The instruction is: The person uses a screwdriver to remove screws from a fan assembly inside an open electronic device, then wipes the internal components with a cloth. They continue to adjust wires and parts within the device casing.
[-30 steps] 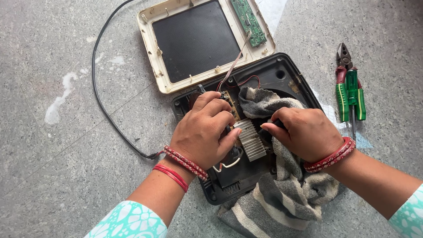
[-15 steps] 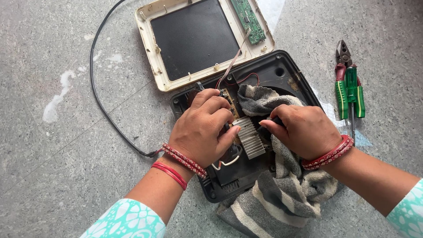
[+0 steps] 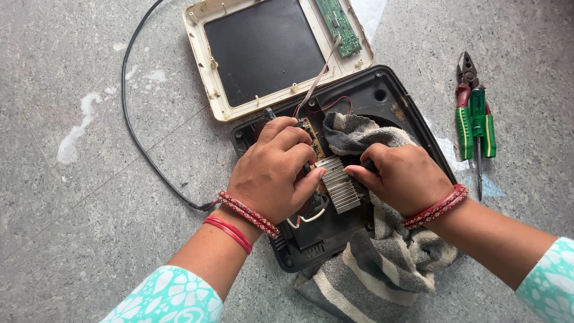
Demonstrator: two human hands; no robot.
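Observation:
An opened flat appliance lies on the floor, its black base housing (image 3: 382, 81) holding a brown circuit board (image 3: 311, 134) and a ribbed metal heat sink (image 3: 339, 185). My left hand (image 3: 272, 173) is curled over the circuit board, thumb tip against the heat sink's left edge. My right hand (image 3: 406, 176) rests on a grey striped cloth (image 3: 382, 263) that lies in the housing. Its fingers pinch a small dark object (image 3: 366, 164) at the heat sink's right edge; what the object is cannot be made out. A thin ribbon cable (image 3: 320, 75) runs from the board up to the lid.
The cream lid (image 3: 197, 54) with its dark panel lies flipped open behind the base, a green circuit strip (image 3: 338, 24) on its right edge. Green-handled pliers (image 3: 463, 113) and a green screwdriver (image 3: 477, 128) lie to the right. A black cord (image 3: 134, 134) curves off to the left.
Both hands stay at the heat sink with only small finger shifts. The view has shifted slightly.

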